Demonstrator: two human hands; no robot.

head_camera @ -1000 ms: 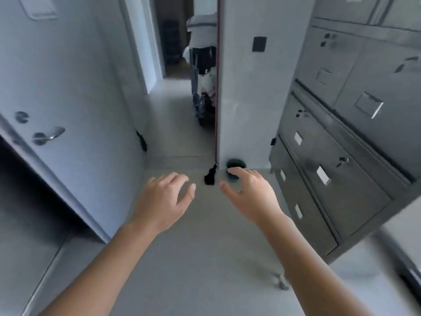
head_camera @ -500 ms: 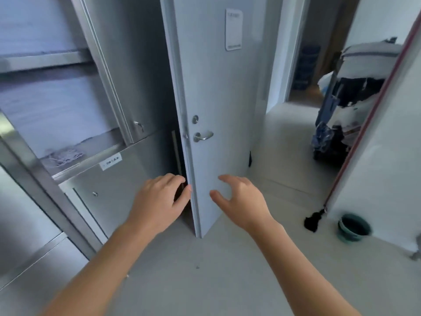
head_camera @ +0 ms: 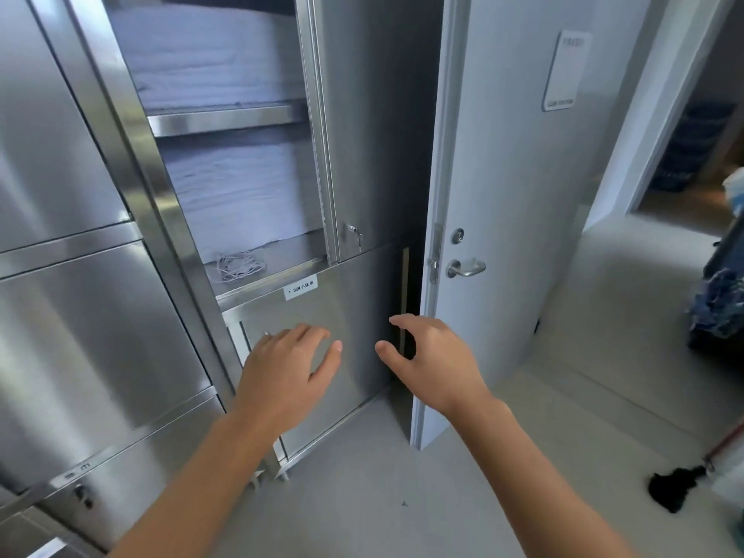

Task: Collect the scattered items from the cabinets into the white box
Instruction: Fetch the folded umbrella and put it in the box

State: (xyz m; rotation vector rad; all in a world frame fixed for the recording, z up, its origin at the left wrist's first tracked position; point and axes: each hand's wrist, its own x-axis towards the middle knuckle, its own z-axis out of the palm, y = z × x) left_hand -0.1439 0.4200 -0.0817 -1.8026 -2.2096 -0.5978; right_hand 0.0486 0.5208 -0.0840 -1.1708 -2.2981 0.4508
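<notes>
A stainless-steel cabinet (head_camera: 96, 316) fills the left of the view. Its upper compartment stands open, with stacked white linen (head_camera: 237, 203) on the shelves and a loose coil of white cord (head_camera: 239, 267) on the lower shelf. My left hand (head_camera: 286, 370) hovers palm down, fingers apart, in front of the labelled lower steel door (head_camera: 346, 316). My right hand (head_camera: 435, 358) is beside it, fingers spread and empty, near the gap between cabinet and room door. No white box is in view.
A white room door (head_camera: 507, 195) with a lever handle (head_camera: 463, 268) stands open just right of the cabinet. Beyond it a corridor runs to the right, with a laundry cart (head_camera: 720, 300) at the edge. A black mop head (head_camera: 672, 487) lies on the grey floor at lower right.
The view has swung left from the grey drawer units and corridor to the steel cabinet. Both hands stay raised, empty and spread in front of me.
</notes>
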